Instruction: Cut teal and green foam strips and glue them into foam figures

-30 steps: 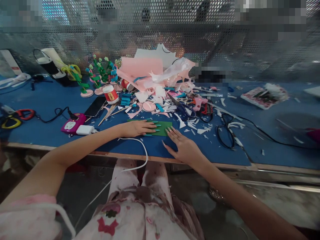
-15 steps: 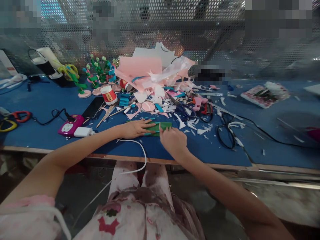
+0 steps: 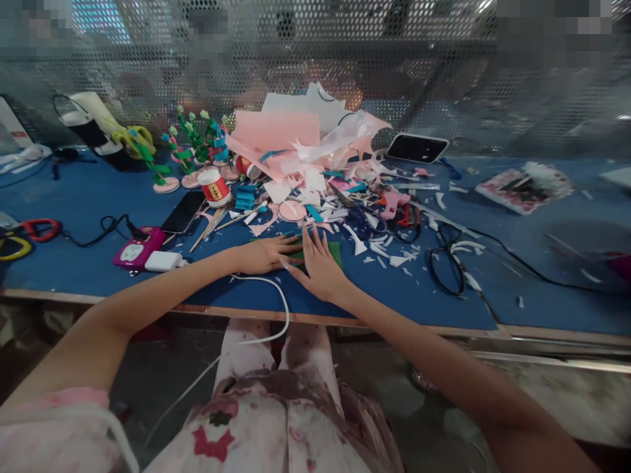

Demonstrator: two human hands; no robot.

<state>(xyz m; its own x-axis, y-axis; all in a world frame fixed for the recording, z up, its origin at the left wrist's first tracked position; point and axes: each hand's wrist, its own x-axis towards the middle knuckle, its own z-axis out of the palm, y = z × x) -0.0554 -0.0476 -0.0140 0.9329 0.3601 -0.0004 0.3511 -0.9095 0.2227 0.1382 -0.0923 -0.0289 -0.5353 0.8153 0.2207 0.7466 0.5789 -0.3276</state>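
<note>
A strip of green paper (image 3: 336, 252) lies flat near the front edge of the blue table, partly covered by both hands. My left hand (image 3: 266, 255) rests on its left part, fingers stretched out and flat. Over the middle of the strip lies my right hand (image 3: 321, 266), open, its fingers pointing away from me and its thumb reaching toward the left fingers. Just beyond the hands are a round pink disc (image 3: 292, 210) and scattered paper scraps.
Scissors (image 3: 362, 217) and a pink glue gun (image 3: 394, 202) lie among the scraps. On the left stand paper flowers (image 3: 194, 141), a red-and-white paper cup (image 3: 215, 188), a phone (image 3: 183, 212) and a purple socket block (image 3: 140, 248). A white cable (image 3: 286, 305) hangs over the front edge.
My right hand has opened from a closed, curled shape and shifted left, spreading flat on the green paper. My left hand has stayed in place.
</note>
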